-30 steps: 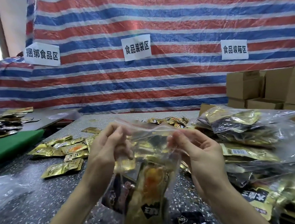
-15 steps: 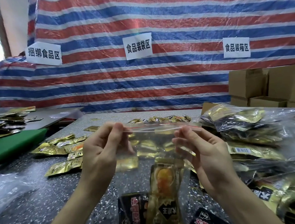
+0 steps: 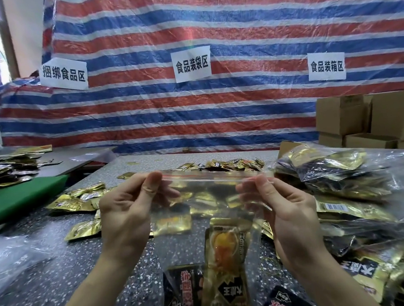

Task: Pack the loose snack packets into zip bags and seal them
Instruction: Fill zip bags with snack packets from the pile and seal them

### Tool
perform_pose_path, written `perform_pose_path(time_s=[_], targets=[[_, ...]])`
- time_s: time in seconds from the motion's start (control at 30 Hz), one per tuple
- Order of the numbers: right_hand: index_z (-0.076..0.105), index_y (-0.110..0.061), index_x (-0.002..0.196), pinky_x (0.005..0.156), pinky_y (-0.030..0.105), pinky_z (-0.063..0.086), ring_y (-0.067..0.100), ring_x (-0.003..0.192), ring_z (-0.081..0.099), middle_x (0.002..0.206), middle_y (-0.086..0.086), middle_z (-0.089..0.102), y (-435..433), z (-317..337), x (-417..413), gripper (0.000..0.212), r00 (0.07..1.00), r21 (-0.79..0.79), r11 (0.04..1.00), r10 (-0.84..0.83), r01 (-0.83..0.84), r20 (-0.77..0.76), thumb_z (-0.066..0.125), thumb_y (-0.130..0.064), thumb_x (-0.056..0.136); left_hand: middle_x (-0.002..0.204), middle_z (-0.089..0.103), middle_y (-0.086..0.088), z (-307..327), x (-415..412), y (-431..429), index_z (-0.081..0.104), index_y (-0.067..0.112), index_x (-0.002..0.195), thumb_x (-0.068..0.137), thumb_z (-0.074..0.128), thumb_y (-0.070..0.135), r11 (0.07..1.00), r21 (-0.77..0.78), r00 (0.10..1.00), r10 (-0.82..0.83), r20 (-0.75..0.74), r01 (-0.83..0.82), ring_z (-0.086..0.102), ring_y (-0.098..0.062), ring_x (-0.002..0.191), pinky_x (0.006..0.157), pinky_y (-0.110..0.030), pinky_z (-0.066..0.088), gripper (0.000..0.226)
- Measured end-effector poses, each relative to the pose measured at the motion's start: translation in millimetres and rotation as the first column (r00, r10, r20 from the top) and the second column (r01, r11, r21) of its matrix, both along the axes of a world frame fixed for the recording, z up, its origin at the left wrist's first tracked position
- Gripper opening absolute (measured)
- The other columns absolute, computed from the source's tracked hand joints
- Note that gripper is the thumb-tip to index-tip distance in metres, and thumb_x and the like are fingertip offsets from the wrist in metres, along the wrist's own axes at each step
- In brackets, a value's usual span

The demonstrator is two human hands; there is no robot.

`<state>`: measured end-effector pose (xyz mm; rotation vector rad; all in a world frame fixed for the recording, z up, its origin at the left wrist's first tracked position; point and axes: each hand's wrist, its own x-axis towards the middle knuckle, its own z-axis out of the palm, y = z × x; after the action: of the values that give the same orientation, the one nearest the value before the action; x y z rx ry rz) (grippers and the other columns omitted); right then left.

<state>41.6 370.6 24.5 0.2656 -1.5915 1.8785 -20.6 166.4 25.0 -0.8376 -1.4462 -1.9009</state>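
I hold a clear zip bag (image 3: 210, 201) up in front of me by its top strip, which runs level with a thin red line along it. My left hand (image 3: 128, 215) pinches the strip's left end; my right hand (image 3: 278, 204) pinches its right end. Inside the bag hang a gold snack packet (image 3: 227, 270) and a black one (image 3: 184, 293), sunk to the bottom. Loose gold packets (image 3: 78, 202) lie on the speckled table (image 3: 60, 275) to the left and at the far middle (image 3: 226, 164).
Filled clear bags of packets (image 3: 339, 172) are heaped on the right. Cardboard boxes (image 3: 369, 118) stand at the back right. A green board (image 3: 19, 198) and another packet pile (image 3: 2, 170) lie left. Crumpled plastic (image 3: 7, 257) sits at the near left. A striped tarp hangs behind.
The bag's mouth, bunched and gaping a second ago, is now pulled straight and taut between my hands. Both hands have moved apart and the packets have slid lower.
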Motion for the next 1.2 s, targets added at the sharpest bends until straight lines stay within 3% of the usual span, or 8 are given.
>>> perform_pose_path(time_s=[0.13, 0.23, 0.37, 0.47, 0.63, 0.83, 0.97, 1.2], targets=[[0.081, -0.016, 0.079, 0.066, 0.025, 0.052, 0.017, 0.073, 0.069, 0.084, 0.013, 0.076, 0.2, 0.0, 0.0, 0.027, 1.000, 0.001, 1.000, -0.002, 0.003, -0.029, 0.060, -0.031, 0.086, 0.077, 0.075, -0.008, -3.0, -1.6, -1.8, 0.077, 0.019, 0.086, 0.090, 0.062, 0.048, 0.999, -0.039, 0.999, -0.028, 0.028, 0.029, 0.069, -0.021, 0.062, 0.057, -0.025, 0.057, 0.033], [0.081, -0.015, 0.079, 0.067, 0.029, 0.050, 0.021, 0.074, 0.068, 0.085, 0.014, 0.076, 1.4, -0.9, -1.2, 0.030, 1.000, -0.002, 1.000, 0.011, -0.011, -0.019, 0.058, -0.034, 0.086, 0.084, 0.075, -0.009, -8.3, -5.3, -3.7, 0.076, 0.020, 0.092, 0.081, 0.063, 0.068, 0.989, -0.120, 0.990, -0.078, 0.120, 0.092, 0.069, -0.025, 0.069, 0.064, -0.029, 0.059, 0.050], [0.080, -0.016, 0.086, 0.070, 0.035, 0.049, 0.024, 0.077, 0.068, 0.090, 0.013, 0.077, 2.1, -3.6, -4.0, 0.036, 1.000, 0.027, 0.999, 0.022, -0.022, -0.004, 0.051, -0.037, 0.090, 0.079, 0.076, -0.009, -13.6, -9.9, -1.0, 0.079, 0.024, 0.088, 0.084, 0.066, 0.036, 0.992, -0.081, 0.982, -0.083, 0.167, 0.098, 0.073, -0.019, 0.071, 0.064, -0.021, 0.058, 0.018], [0.079, -0.012, 0.091, 0.070, 0.031, 0.052, 0.025, 0.080, 0.069, 0.091, 0.014, 0.077, 1.9, -5.9, -4.6, 0.042, 0.999, 0.065, 0.997, 0.042, -0.042, -0.010, 0.045, -0.037, 0.094, 0.075, 0.074, -0.006, -13.7, -11.8, -2.0, 0.078, 0.024, 0.081, 0.084, 0.061, 0.024, 0.996, -0.059, 0.986, -0.050, 0.162, 0.060, 0.070, -0.012, 0.067, 0.060, -0.018, 0.055, 0.018], [0.074, -0.008, 0.080, 0.063, 0.020, 0.053, 0.018, 0.072, 0.068, 0.079, 0.011, 0.074, -4.7, -8.8, -3.8, 0.037, 0.997, 0.100, 0.994, -0.030, 0.037, -0.067, 0.049, -0.032, 0.092, 0.067, 0.068, -0.003, -12.5, -9.2, -4.2, 0.073, 0.022, 0.073, 0.088, 0.062, 0.025, 0.996, -0.071, 0.990, -0.051, 0.133, 0.061, 0.063, -0.017, 0.066, 0.066, -0.023, 0.054, 0.019], [0.069, -0.005, 0.080, 0.061, 0.020, 0.052, 0.014, 0.068, 0.064, 0.074, 0.006, 0.071, -4.2, -12.0, -5.1, 0.036, 0.997, 0.062, 0.995, -0.078, 0.079, -0.030, 0.046, -0.023, 0.101, 0.078, 0.069, -0.015, -15.8, -4.0, 2.4, 0.074, 0.016, 0.077, 0.077, 0.073, 0.029, 0.952, -0.063, 0.931, -0.278, 0.238, 0.301, 0.065, -0.022, 0.073, 0.068, -0.025, 0.055, 0.013], [0.074, -0.009, 0.081, 0.062, 0.022, 0.055, 0.018, 0.070, 0.067, 0.080, 0.010, 0.073, -4.3, -11.4, -5.2, 0.036, 0.998, 0.083, 0.995, -0.049, 0.051, -0.032, 0.050, -0.033, 0.094, 0.075, 0.071, -0.010, -14.7, -6.9, 0.0, 0.076, 0.016, 0.080, 0.069, 0.082, 0.036, 0.966, -0.015, 0.929, -0.244, 0.279, 0.258, 0.066, -0.018, 0.068, 0.066, -0.025, 0.055, 0.023], [0.074, -0.011, 0.085, 0.069, 0.022, 0.056, 0.019, 0.074, 0.069, 0.083, 0.010, 0.074, -5.3, -10.3, -0.6, 0.016, 0.998, 0.194, 0.981, -0.005, 0.018, -0.068, 0.066, -0.024, 0.085, 0.071, 0.069, -0.006, -7.3, -12.6, -14.6, 0.074, 0.018, 0.074, 0.045, 0.095, 0.051, 0.950, 0.080, 0.912, -0.313, 0.265, 0.303, 0.066, -0.015, 0.067, 0.067, -0.023, 0.058, 0.048]])
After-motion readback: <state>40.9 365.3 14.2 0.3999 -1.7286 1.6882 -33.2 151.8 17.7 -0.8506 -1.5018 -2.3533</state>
